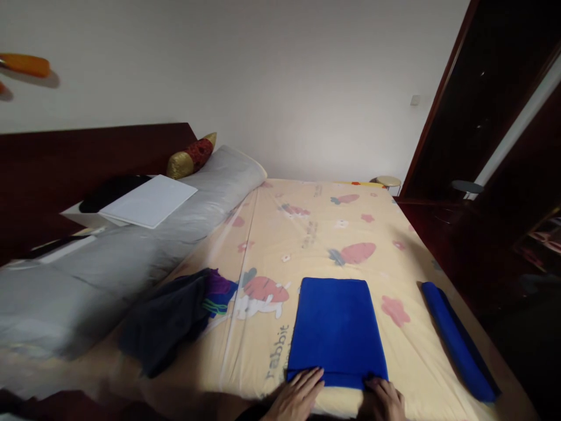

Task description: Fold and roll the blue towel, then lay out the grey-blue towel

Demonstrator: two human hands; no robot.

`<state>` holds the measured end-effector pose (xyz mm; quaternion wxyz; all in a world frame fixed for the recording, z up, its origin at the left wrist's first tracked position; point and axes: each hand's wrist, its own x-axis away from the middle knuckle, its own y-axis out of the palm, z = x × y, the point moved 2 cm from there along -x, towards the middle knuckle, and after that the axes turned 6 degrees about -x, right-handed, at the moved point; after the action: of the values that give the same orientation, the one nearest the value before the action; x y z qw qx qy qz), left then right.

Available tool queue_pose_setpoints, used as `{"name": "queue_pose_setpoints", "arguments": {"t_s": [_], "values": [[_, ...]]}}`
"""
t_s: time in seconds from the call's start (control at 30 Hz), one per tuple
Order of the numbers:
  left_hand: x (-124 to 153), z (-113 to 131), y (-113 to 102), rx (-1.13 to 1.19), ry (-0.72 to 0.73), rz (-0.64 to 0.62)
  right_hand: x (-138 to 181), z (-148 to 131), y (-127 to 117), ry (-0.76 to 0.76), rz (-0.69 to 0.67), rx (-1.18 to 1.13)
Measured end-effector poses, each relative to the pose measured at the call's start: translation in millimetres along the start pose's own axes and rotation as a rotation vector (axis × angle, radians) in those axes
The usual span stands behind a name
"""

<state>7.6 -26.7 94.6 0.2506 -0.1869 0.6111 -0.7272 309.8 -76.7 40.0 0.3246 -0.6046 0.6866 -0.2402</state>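
Note:
A blue towel (337, 327), folded into a flat rectangle, lies on the bed, with a narrow strip turned over along its near edge. My left hand (300, 396) rests on the near left corner, its fingers stretched out flat over the strip. At the near right corner, my right hand (388, 399) has its fingers bent around the towel's edge; the thumb is hard to make out. Near the bed's right edge lies a long blue cloth roll (458, 342), apart from both hands.
The bed carries a cream sheet (307, 245) with carrot and rabbit prints. On the left lie a heap of dark clothes (170, 321), a long grey pillow (175, 245), a white flat panel (149, 200) and a red-gold cushion (193, 156). Beyond the bed are a round stool (388, 181) and another dark stool (467, 186).

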Motion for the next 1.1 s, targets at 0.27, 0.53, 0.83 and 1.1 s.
{"name": "queue_pose_setpoints", "arguments": {"t_s": [0.27,0.53,0.83,1.1], "values": [[37.0,-47.7,10.8,-0.122,-0.144,0.055,1.1,13.1,-14.4,0.058,0.03,0.068],[33.9,-53.0,-20.9,-0.008,-0.125,-0.004,-6.8,14.1,-16.2,0.052,0.066,0.126],[11.6,-55.4,-17.0,0.242,-0.551,0.192,-26.0,40.7,-20.5,0.069,-0.02,0.043],[7.5,-76.4,-5.8,0.494,-0.681,0.081,-36.8,23.4,-49.0,0.169,-0.03,-0.245]]}}
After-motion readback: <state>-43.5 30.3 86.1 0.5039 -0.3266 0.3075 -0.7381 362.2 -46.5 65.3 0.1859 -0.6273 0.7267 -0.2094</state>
